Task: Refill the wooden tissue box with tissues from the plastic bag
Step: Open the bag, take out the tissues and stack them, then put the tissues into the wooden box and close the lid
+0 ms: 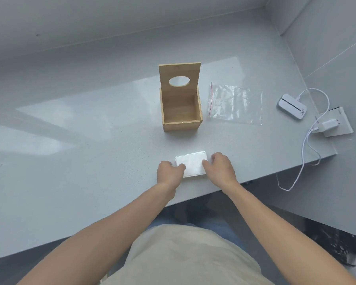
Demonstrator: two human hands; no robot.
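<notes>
**Both hands close on a tissue stack at the near edge of the counter, open box waiting beyond**

A person looks down at a pale grey counter [90,140]. Near its front edge lies a neat white stack of tissues [191,164], flat on the surface. The left hand [169,171] curls against the stack's left end and the right hand [221,166] against its right end, so the stack sits squarely between them. Each grip is pressed in on the tissues, with a thumb over the top and the fingers bent around the ends; whether the stack is lifted off the surface cannot be told. Squeezing from both ends probably keeps the loose sheets together as one block.

Farther away, straight beyond the stack, stands the wooden tissue box [181,112]. Its lid [179,78], with an oval opening, is tipped upright at the far side, leaving the empty inside open from above, ready to receive the tissues. Just to the right of the box lies the clear plastic bag [235,103], flat and apparently empty. At the far right, well apart, rest a small white device [292,106], a white cable [308,149] and a plug [329,123].
</notes>
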